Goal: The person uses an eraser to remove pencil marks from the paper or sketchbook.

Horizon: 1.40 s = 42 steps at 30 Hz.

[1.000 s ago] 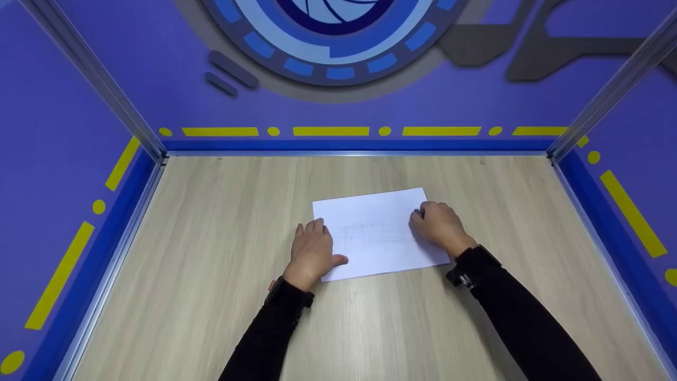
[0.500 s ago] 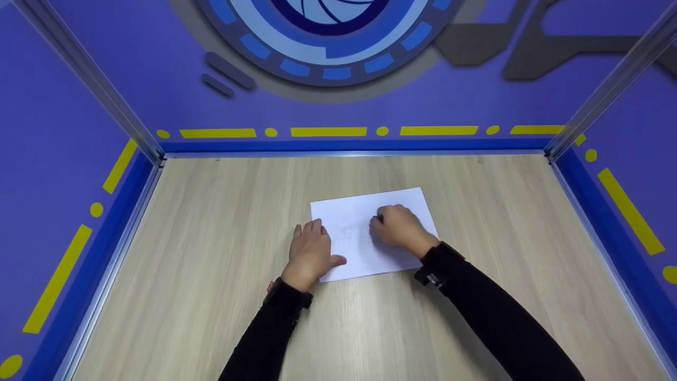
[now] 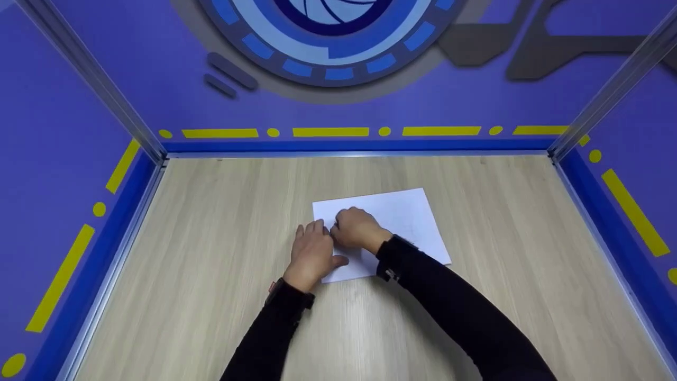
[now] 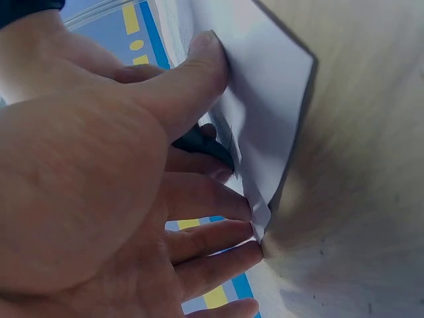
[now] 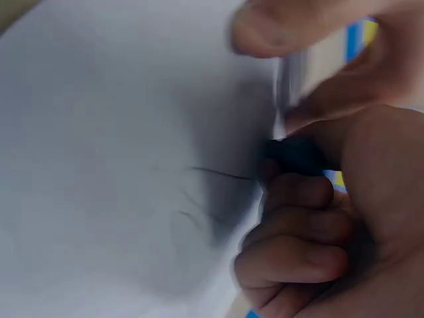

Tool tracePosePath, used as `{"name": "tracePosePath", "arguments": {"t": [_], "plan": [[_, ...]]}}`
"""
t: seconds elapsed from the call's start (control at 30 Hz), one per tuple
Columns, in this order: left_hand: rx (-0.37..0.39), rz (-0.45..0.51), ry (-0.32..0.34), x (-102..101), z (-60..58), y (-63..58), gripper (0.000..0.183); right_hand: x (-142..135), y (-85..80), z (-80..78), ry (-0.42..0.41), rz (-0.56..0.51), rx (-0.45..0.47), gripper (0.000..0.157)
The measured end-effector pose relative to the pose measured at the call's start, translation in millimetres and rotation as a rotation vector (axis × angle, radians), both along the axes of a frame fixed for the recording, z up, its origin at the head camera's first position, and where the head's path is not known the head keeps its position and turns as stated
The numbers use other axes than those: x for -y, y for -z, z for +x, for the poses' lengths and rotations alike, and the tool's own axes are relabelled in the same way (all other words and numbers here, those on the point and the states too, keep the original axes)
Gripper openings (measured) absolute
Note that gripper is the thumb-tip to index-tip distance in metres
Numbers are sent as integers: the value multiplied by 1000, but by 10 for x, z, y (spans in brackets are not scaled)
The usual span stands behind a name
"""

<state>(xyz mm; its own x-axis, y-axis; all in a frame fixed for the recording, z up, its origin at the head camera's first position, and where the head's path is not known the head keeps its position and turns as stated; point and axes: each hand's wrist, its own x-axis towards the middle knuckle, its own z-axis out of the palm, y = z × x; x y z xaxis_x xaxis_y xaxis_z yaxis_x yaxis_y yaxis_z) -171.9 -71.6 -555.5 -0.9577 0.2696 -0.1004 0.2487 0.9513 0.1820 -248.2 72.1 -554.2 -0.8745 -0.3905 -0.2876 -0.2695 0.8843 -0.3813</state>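
A white sheet of paper (image 3: 407,211) lies slightly turned on the table, bearing faint grey lines (image 5: 222,173). My left hand (image 3: 311,256) rests across its left edge, fingers extended and thumb spread onto the sheet. Over the left part of the paper, my right hand (image 3: 358,227) grips a small dark teal block (image 5: 298,156) that looks like an eraser, pressed to the surface. In the head view the curled right fingers hide this block. The left wrist view shows it (image 4: 199,142) behind my left thumb, close to the left fingers.
The wood-grain table (image 3: 222,211) surrounds the sheet. Purple panels (image 3: 338,114) with yellow markings enclose the back and both sides, joined by metal rails (image 3: 354,154). Each wrist wears a dark band under a black sleeve.
My right hand has swept left across the paper, from its right edge to beside my left hand, with the teal block in its grip. My left hand and the sheet stay in place.
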Motion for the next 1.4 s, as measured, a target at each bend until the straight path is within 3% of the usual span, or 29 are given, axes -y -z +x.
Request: {"name": "tracePosePath", "arguments": {"t": [0.23, 0.4, 0.67, 0.8, 0.93, 1.4], "plan": [[-6, -20, -6, 11, -3, 0, 87, -21, 26, -50, -1, -26, 18, 30], [30, -54, -18, -5, -1, -4, 98, -248, 55, -42, 72, -36, 24, 26], [50, -80, -26, -29, -1, 2, 101, -1093, 70, -34, 199, -119, 6, 22], [49, -86, -26, -34, -1, 8, 102, -1525, 83, -26, 231, -119, -18, 24], [55, -90, -22, -32, 0, 12, 104, -1790, 81, -16, 277, -102, -14, 24], [73, -50, -22, -16, -11, 11, 102, -1850, 80, 5, 301, -96, -14, 26]]}}
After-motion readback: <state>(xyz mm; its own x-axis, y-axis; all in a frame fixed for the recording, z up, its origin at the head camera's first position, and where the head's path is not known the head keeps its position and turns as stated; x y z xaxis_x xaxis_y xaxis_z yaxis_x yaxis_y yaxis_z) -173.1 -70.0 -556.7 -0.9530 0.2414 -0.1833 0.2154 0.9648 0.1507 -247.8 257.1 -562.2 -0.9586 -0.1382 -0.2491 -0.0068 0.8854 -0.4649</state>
